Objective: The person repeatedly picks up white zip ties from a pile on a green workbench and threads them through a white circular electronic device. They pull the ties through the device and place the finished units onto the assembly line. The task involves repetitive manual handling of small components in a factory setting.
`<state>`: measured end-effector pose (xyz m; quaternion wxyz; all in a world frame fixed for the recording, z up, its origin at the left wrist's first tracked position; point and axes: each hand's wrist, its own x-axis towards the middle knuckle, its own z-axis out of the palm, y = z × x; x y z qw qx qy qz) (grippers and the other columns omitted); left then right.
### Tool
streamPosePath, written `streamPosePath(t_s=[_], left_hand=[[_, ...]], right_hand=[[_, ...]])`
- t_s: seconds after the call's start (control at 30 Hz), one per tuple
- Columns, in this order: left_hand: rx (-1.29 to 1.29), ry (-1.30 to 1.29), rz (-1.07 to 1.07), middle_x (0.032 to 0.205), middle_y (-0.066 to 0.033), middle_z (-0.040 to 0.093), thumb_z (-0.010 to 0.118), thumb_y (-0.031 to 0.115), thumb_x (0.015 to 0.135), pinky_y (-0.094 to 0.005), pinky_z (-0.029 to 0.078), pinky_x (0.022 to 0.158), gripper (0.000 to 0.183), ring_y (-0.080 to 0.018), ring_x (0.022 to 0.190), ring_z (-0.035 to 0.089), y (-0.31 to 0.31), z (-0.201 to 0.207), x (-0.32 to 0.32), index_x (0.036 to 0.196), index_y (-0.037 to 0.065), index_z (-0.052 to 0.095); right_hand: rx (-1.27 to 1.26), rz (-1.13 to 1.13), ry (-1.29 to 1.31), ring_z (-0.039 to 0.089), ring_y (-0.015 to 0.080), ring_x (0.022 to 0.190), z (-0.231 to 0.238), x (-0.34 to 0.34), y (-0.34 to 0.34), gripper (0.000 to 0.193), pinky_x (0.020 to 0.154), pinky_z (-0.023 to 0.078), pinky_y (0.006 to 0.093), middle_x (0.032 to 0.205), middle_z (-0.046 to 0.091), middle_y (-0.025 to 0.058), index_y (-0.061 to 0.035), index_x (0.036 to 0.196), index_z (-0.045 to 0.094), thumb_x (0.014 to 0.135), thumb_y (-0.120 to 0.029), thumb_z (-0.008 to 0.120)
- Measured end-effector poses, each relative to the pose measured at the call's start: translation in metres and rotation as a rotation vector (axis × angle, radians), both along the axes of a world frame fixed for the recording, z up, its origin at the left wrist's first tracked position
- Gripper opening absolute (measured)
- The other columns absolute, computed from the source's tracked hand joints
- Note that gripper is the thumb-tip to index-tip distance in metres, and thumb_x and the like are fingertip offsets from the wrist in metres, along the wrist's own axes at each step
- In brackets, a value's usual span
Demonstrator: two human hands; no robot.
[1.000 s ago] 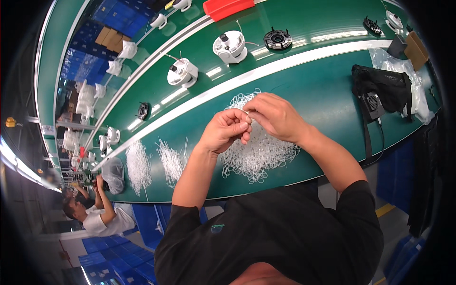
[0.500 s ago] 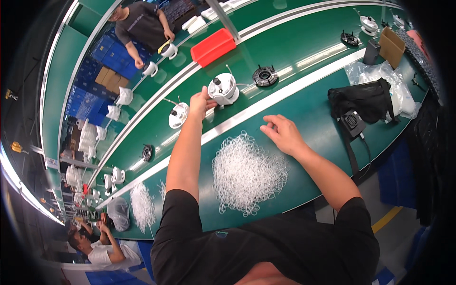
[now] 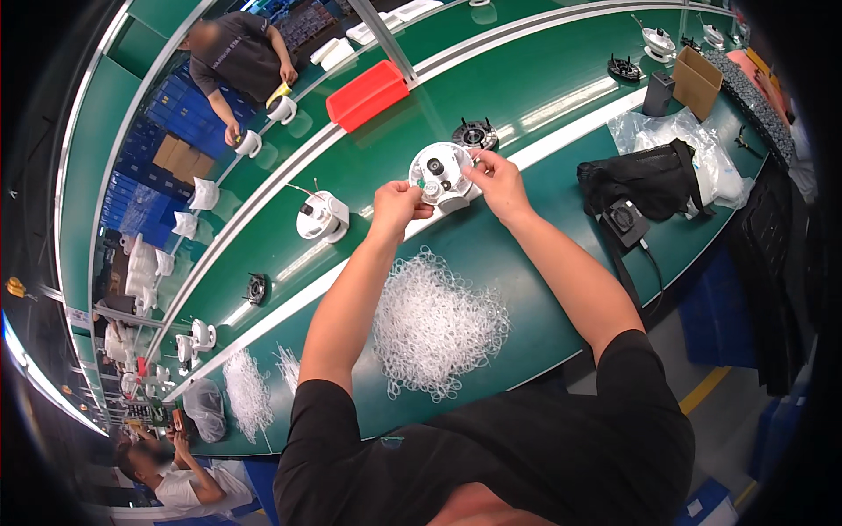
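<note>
White housing [image 3: 443,175]: between the two hands, above the table's white strip [image 3: 561,136]; whether it rests there, I cannot tell.
Facing: round open side turned up toward the person, dark round part showing inside; nearly circular, so no clear long axis.
Left hand [image 3: 399,208]: fingers curled nearly closed, pinching the housing's left edge.
Right hand [image 3: 497,186]: partly bent, thumb and fingertips gripping the right rim.
Behind the housing: a black ring [image 3: 474,133].
Left of it: another white housing [image 3: 322,216], tilted, thin wires sticking up.
Red tray [image 3: 368,95]: open side up, beyond the housings.
Cardboard box [image 3: 697,83]: far right; contents hidden.
Plastic bag [image 3: 203,409]: at the left; contents unclear.
Table [image 3: 535,307]: green, bearing a heap of white loops [image 3: 438,329] and a bundle of white strands [image 3: 247,394].
Black bag [image 3: 640,175]: on the table's right.
Room: one co-worker [image 3: 241,57] across the line, another [image 3: 189,482] lower left; blue boxes [image 3: 175,114] beyond.
</note>
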<state>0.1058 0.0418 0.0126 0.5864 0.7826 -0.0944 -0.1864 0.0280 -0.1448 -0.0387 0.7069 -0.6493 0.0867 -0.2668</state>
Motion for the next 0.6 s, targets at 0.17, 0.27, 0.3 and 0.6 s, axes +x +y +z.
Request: streamPosePath(t_s=[0.17, 0.27, 0.3, 0.6], left_hand=[[0.044, 0.049, -0.097, 0.082, -0.0144, 0.069, 0.056, 0.005, 0.088, -0.0271, 0.058, 0.058, 0.015, -0.0175, 0.064, 0.067, -0.009, -0.002, -0.024, 0.094, -0.008, 0.063], [0.069, 0.084, -0.118, 0.081, -0.0139, 0.069, 0.057, 0.005, 0.087, -0.0276, 0.059, 0.056, 0.016, -0.0173, 0.062, 0.067, -0.014, -0.008, -0.046, 0.095, -0.008, 0.063], [0.069, 0.098, -0.124, 0.080, -0.0139, 0.069, 0.057, 0.005, 0.087, -0.0277, 0.059, 0.056, 0.016, -0.0174, 0.062, 0.067, -0.015, -0.008, -0.052, 0.095, -0.008, 0.063], [0.080, -0.160, -0.149, 0.091, -0.0053, 0.068, 0.066, 0.012, 0.092, -0.0264, 0.053, 0.064, 0.020, -0.0127, 0.077, 0.065, -0.004, -0.001, -0.059, 0.108, 0.000, 0.067]], right_hand=[[-0.303, -0.081, -0.078, 0.063, 0.0173, 0.075, 0.009, -0.028, -0.020, 0.023, 0.068, 0.050, 0.0301, 0.090, 0.066, 0.0099, -0.0013, 0.101, 0.074, 0.085, -0.018, 0.073], [-0.374, -0.010, -0.075, 0.066, 0.0186, 0.080, 0.016, -0.042, -0.025, 0.022, 0.071, 0.051, 0.0310, 0.091, 0.066, 0.0113, -0.0012, 0.102, 0.073, 0.088, -0.018, 0.071], [-0.425, -0.007, -0.061, 0.066, 0.0186, 0.080, 0.019, -0.045, -0.027, 0.022, 0.071, 0.051, 0.0310, 0.091, 0.066, 0.0116, -0.0011, 0.102, 0.073, 0.089, -0.019, 0.070], [-0.255, 0.218, 0.163, 0.053, 0.0070, 0.068, 0.026, -0.048, -0.041, 0.028, 0.061, 0.044, 0.0263, 0.077, 0.063, 0.0004, -0.0029, 0.118, 0.068, 0.097, -0.020, 0.060]])
